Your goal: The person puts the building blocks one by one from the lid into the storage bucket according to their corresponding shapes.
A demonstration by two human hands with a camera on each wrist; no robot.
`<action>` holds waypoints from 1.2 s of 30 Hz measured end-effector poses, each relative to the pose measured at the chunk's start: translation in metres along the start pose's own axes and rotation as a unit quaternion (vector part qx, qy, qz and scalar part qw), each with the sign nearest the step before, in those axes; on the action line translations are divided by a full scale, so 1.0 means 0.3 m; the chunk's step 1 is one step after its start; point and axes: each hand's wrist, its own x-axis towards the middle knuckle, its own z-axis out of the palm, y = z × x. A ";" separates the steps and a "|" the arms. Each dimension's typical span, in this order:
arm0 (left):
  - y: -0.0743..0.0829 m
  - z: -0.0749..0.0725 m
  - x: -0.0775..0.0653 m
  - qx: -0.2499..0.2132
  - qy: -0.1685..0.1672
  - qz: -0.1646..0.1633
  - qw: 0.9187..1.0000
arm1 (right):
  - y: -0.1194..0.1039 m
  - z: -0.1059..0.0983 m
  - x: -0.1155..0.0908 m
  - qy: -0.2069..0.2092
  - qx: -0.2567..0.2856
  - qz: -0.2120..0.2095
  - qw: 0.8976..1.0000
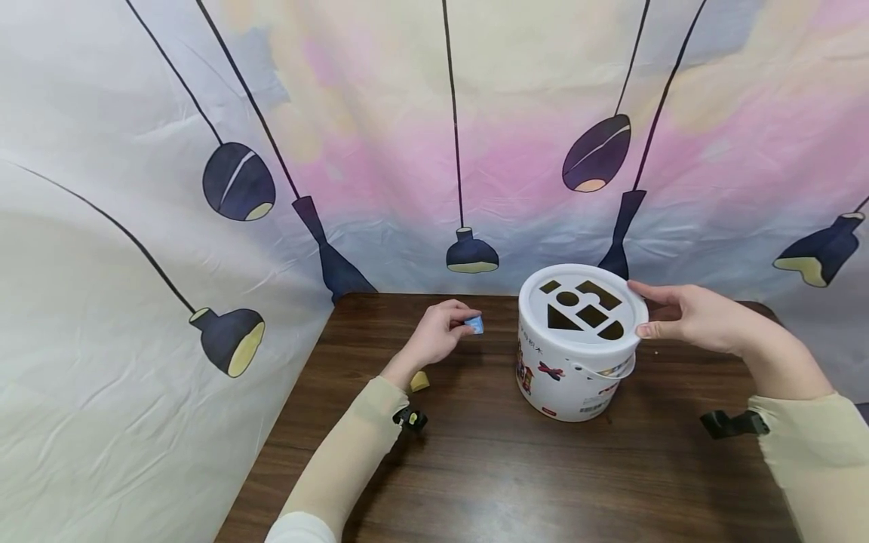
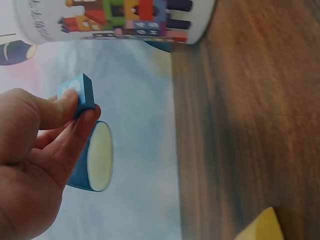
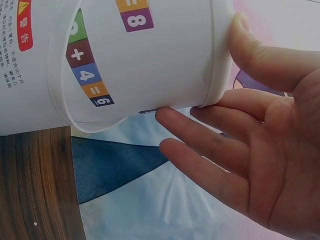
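My left hand (image 1: 437, 332) pinches a small light-blue block (image 1: 474, 324) between thumb and fingertips, above the table and left of the bucket. In the left wrist view the block (image 2: 79, 95) shows a pale mark on its face, partly covered by the thumb. A white bucket (image 1: 557, 362) stands upright on the table, its white lid (image 1: 529, 302) cut with several shaped holes. My right hand (image 1: 699, 317) rests against the lid's right edge. Seen from the right wrist, the thumb (image 3: 245, 42) touches the rim and the other fingers extend fairly straight along the side.
A yellow block (image 1: 419, 381) lies on the brown wooden table (image 1: 475, 467), beside my left forearm. The bucket's handle (image 1: 604, 373) hangs down its front right side. Behind the table is a patterned cloth (image 1: 394, 151) printed with hanging lamps.
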 end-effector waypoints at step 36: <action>0.268 -0.092 0.076 -0.013 0.074 0.133 0.988 | 0.003 0.000 0.000 0.002 -0.006 0.002 1.000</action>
